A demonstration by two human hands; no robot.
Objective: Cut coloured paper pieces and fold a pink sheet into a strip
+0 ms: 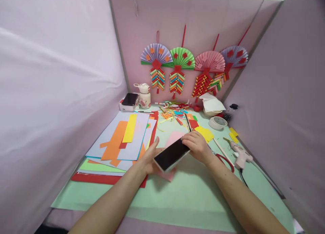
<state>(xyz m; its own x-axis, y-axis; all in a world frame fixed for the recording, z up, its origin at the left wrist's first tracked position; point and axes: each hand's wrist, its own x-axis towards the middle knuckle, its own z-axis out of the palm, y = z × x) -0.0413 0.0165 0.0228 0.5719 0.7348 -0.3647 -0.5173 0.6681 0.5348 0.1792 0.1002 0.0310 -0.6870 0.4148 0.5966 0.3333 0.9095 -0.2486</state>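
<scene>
A smartphone (172, 154) with a dark screen and pale edges is tilted above the table, between my two hands. My right hand (196, 146) grips its upper right end, fingers curled over the edge. At its left end, my left hand (149, 159) supports it from beneath; the thumb is raised apart and the other fingers are mostly hidden behind the phone. Pink paper (174, 138) shows above and below the phone, partly covered by it. Red-handled scissors (227, 162) lie just right of my right hand, partly hidden by the forearm.
Stacked coloured paper (106, 119) covers the table's left side. A hot glue gun (242, 156), tape roll (217, 123) and yellow paper (205, 133) are at right. Paper scraps (175, 113) and a bottle (145, 97) stand farther back. Several paper fan decorations (182, 58) hang on the wall.
</scene>
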